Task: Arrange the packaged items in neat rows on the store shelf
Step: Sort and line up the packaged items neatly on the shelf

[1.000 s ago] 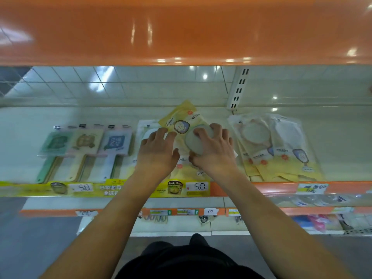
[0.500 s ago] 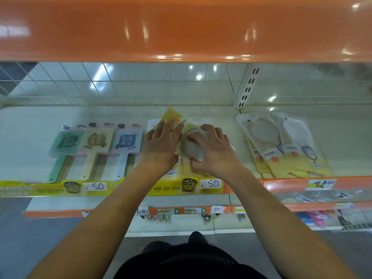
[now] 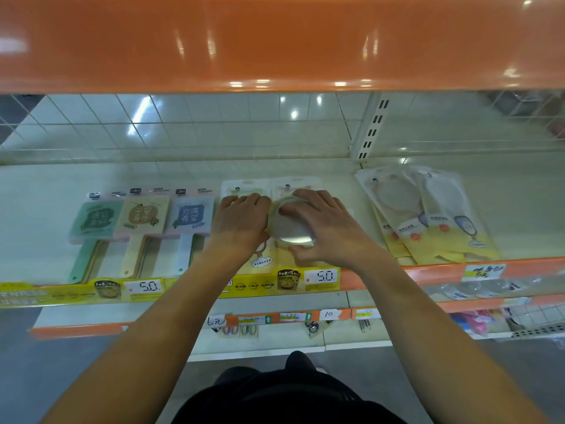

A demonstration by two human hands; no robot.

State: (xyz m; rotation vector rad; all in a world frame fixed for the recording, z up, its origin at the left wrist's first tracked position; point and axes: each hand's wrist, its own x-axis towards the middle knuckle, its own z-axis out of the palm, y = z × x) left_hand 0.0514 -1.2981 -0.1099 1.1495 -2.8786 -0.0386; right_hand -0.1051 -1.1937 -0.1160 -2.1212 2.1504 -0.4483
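The right hand [image 3: 324, 231] is curling its fingers and thumb around the round bulge of a yellow packet [image 3: 289, 231] lying on the middle of the store shelf [image 3: 39, 215]. The left hand [image 3: 241, 223] is pressing flat, fingers straight, on the neighbouring packet [image 3: 241, 186] just beside it. Three paddle-shaped packs [image 3: 140, 221] are lying in a row to the left; a loose pile of similar packets [image 3: 428, 215] is sitting to the right.

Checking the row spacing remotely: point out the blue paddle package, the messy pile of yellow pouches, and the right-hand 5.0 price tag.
blue paddle package [image 3: 192, 216], head view, on its printed blue card.
pile of yellow pouches [image 3: 428, 218], head view, on the upper pouches' clear front.
5.0 price tag [image 3: 323, 276], head view, on the digits.
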